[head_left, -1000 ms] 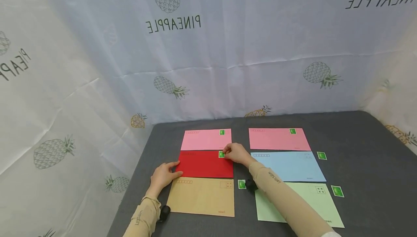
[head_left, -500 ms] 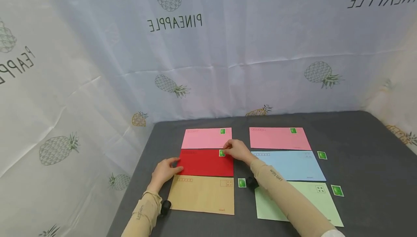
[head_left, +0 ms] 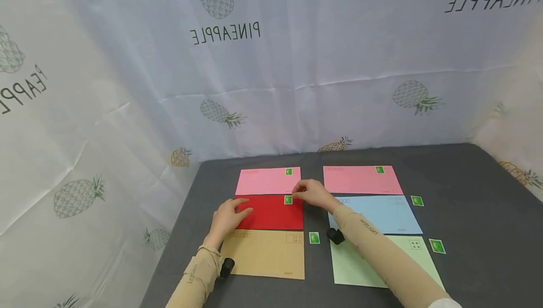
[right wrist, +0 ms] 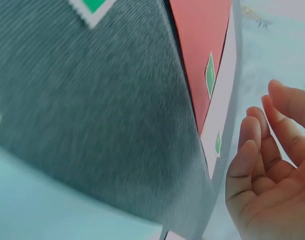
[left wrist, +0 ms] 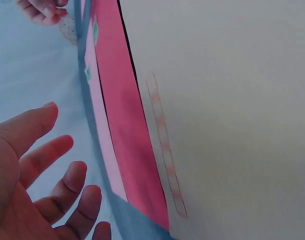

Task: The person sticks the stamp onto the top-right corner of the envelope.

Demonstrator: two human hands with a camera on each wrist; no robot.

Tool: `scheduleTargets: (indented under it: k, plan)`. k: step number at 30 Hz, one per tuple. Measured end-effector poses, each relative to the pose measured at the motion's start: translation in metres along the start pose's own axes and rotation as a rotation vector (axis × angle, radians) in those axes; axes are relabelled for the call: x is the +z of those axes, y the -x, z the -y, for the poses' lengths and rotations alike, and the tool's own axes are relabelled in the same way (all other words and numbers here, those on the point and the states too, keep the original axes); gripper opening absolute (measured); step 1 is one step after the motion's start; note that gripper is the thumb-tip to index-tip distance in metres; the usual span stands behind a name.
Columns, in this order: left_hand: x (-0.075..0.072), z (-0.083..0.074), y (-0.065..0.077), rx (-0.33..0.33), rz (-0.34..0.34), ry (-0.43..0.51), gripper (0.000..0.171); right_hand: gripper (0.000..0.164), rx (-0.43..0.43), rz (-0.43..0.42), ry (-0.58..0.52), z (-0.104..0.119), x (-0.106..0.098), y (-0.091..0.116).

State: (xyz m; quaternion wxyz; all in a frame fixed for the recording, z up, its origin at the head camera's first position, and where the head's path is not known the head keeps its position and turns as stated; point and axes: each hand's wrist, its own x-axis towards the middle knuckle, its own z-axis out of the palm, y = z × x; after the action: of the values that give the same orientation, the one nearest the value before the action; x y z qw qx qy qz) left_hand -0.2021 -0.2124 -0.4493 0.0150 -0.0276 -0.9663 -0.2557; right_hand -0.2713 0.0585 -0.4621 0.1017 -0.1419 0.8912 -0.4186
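Observation:
A red envelope lies in the middle of the left column in the head view, with a green stamp at its upper right corner. My left hand hovers over the envelope's left end; in the left wrist view its fingers are spread and hold nothing. Beside the stamp is my right hand, above the gap between the two columns. The right wrist view shows its thumb and loosely bent fingers apart, with nothing between them.
Pink envelopes with stamps lie at the back of both columns. Nearer are a tan envelope, a blue one and a green one. Loose stamps lie on the dark table by the tan, blue and green envelopes.
My left hand has come off the red envelope's left edge and moved right over it. The right hand has drawn slightly right, away from the stamp, which stays on the envelope.

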Motion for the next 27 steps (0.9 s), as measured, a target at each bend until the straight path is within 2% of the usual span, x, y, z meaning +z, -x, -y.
scheduleTargets:
  k: [5,9,17,22,27]
  plan:
    - [0.011,-0.014,-0.006,0.076,-0.009,0.040,0.041,0.015,-0.080,0.026,-0.005,-0.010,-0.012,0.010]
    - [0.018,-0.026,-0.010,0.124,0.008,0.066,0.046,0.022,-0.150,0.051,-0.013,-0.021,-0.021,0.018]
    - [0.036,-0.049,-0.015,0.159,0.069,0.134,0.050,0.030,-0.124,0.101,-0.033,-0.034,-0.033,0.029]
    - [0.052,-0.071,-0.019,0.192,0.112,0.165,0.052,0.034,-0.130,0.138,-0.062,-0.042,-0.040,0.037]
    - [0.063,-0.096,-0.022,0.249,0.170,0.166,0.054,0.034,-0.145,0.139,-0.070,-0.049,-0.053,0.050]
